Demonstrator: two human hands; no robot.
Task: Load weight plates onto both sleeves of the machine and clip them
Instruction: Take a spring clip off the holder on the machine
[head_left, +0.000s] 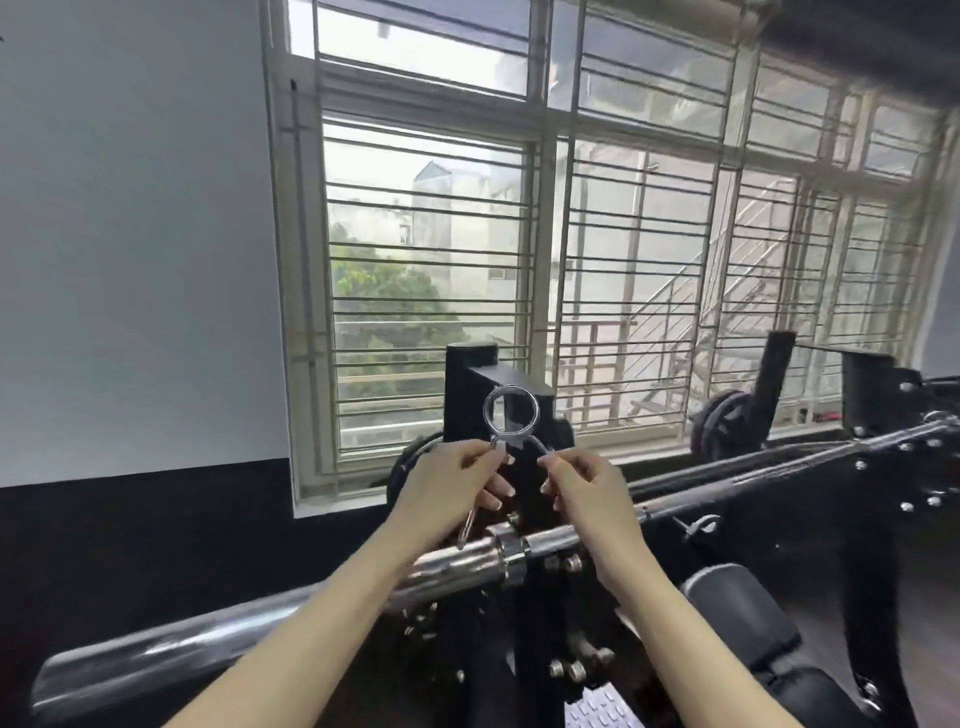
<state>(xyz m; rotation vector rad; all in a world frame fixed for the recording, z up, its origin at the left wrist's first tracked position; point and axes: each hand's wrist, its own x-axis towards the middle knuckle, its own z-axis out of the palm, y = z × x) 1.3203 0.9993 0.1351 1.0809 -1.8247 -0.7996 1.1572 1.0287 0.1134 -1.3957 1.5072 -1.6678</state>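
Observation:
A silver spring clip is held up in front of me, its round coil above my hands. My left hand grips one handle of the clip, whose end pokes out below the palm. My right hand pinches the other handle. Below the hands runs the chrome sleeve of the machine, bare along its near length, with a chrome collar at its inner end. A black weight plate sits on the far side of the machine at the right. Another dark plate shows partly behind my left hand.
The black machine frame spreads across the right, with a long bar and a padded seat. A black upright post stands behind the clip. A barred window fills the back wall.

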